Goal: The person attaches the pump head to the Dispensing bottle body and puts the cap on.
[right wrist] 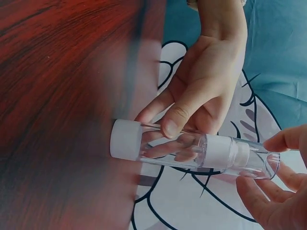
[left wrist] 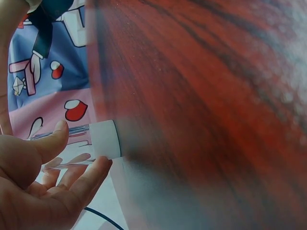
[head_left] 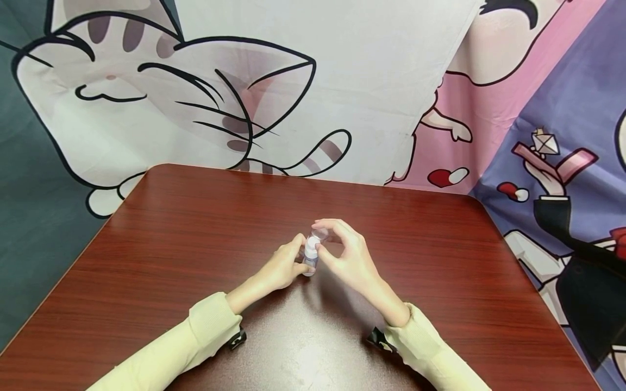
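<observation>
A small clear pump bottle (head_left: 310, 262) with a white base (right wrist: 126, 140) and a white collar (right wrist: 217, 151) stands upright on the table. My left hand (head_left: 280, 267) grips its clear body, thumb on the near side and fingers around the far side. Over the white pump top sits a transparent cap (right wrist: 261, 162). My right hand (head_left: 351, 258) pinches this cap between thumb and fingers. In the left wrist view, the left hand (left wrist: 43, 182) holds the bottle just above its base, and the upper part is out of sight.
The brown wooden table (head_left: 195, 217) reflects a bright glare near its front. Behind it hangs a cloth backdrop (head_left: 371, 81) with cartoon drawings. Dark wrist devices (head_left: 237, 339) show beneath both cream sleeves (head_left: 215, 320).
</observation>
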`<action>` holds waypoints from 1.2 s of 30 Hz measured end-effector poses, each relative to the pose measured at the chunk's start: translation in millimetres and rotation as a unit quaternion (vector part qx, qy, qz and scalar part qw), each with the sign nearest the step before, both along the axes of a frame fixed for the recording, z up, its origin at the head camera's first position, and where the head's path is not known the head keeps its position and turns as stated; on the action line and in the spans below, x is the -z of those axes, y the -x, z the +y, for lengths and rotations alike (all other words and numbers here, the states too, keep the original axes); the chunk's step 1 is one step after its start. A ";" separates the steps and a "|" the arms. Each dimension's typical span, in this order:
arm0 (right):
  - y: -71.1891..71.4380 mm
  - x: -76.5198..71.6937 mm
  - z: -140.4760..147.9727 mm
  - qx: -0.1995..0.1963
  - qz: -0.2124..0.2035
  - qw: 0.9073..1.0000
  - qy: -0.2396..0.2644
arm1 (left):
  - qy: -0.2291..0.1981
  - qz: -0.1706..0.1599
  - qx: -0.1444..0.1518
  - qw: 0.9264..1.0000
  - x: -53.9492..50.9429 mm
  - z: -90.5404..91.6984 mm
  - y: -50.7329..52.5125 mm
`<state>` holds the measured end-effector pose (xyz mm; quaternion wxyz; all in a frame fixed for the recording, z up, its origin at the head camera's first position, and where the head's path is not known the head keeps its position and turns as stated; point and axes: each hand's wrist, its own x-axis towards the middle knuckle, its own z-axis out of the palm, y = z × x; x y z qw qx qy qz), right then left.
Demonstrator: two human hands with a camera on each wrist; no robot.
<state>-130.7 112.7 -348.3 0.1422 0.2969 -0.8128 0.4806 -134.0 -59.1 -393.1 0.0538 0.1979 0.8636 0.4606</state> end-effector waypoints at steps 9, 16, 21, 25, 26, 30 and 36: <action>0.4 4.8 -0.1 -0.001 -0.003 1.000 -0.016 | 0.002 0.004 0.001 1.000 0.1 -0.4 0.0; 0.7 7.9 -0.3 -0.002 -0.004 1.000 -0.019 | -0.001 0.004 0.001 1.000 -0.1 -0.5 0.2; 0.8 10.5 -1.0 -0.005 -0.006 1.000 -0.019 | 0.000 0.000 -0.003 1.000 -0.1 0.1 0.3; 0.3 11.8 -1.1 -0.006 -0.005 1.000 -0.019 | 0.003 -0.005 -0.008 1.000 -0.9 1.0 0.3; 0.2 12.1 -1.1 -0.005 -0.007 1.000 -0.019 | 0.003 -0.006 -0.009 1.000 -1.0 1.1 0.3; -0.6 12.4 -1.2 -0.005 -0.007 1.000 -0.022 | 0.006 -0.010 -0.011 1.000 -1.1 1.4 0.6; -0.4 14.4 -1.6 -0.008 0.004 1.000 -0.023 | 0.003 -0.010 -0.005 1.000 -0.3 1.0 0.6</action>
